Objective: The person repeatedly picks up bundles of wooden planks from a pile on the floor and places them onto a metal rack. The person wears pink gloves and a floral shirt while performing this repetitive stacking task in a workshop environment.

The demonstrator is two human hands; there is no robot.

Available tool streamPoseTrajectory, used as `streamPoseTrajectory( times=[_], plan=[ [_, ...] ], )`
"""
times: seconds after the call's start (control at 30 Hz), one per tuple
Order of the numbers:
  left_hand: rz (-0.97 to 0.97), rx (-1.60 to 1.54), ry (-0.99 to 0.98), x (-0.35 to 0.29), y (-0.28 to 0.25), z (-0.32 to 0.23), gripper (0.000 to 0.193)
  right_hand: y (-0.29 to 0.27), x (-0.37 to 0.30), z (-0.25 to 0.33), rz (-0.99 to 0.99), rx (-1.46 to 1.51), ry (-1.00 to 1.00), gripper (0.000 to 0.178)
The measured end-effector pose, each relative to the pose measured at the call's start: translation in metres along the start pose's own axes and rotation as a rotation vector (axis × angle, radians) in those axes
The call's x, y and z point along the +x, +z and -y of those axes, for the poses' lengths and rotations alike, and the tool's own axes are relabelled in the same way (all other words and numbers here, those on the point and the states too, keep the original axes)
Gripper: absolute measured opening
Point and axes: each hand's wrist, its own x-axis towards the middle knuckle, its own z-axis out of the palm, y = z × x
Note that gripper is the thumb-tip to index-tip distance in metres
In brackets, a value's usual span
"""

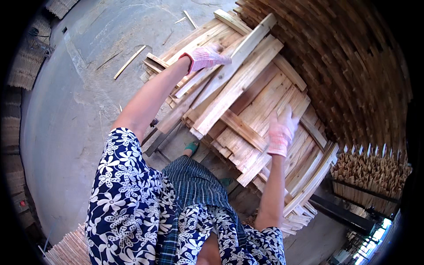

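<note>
My left hand (206, 57), in a pink and white knit work glove, reaches to the far side of the stack. Its fingers close on the edge of a long pale wooden board (243, 54), which lies at a slant over other boards. Just right of that is another long wooden board (238, 88), roughly parallel to it. My right hand (282, 130), in a matching glove, is a little blurred. It hovers over the flat wooden boards (260, 104) on the right, thumb and fingers apart, with nothing seen in it.
Crosswise wooden strips (244, 129) lie between board layers. A tall wall of stacked wood slats (335, 57) rises at the far right. Thin wood scraps (129, 62) lie on the concrete floor (66, 145). A dark metal beam (342, 214) runs at lower right. More slats (66, 249) are stacked at lower left.
</note>
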Motion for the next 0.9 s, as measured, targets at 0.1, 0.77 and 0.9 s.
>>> streamPoseTrajectory(
  times=[0.1, 0.77, 0.9],
  plan=[
    [-0.04, -0.019, 0.066, -0.004, -0.017, -0.006, 0.094, 0.034, 0.026, 0.073, 0.09, 0.778, 0.086, 0.09],
    [-0.28, 0.392, 0.143, -0.021, 0.079, -0.025, 0.088, -0.041, -0.091, -0.138, -0.061, 1.197, 0.492, 0.09],
    [-0.157, -0.005, 0.389, -0.065, 0.129, -0.053, 0.092, -0.012, -0.091, -0.172, -0.156, 0.462, 0.529, 0.098]
  ],
)
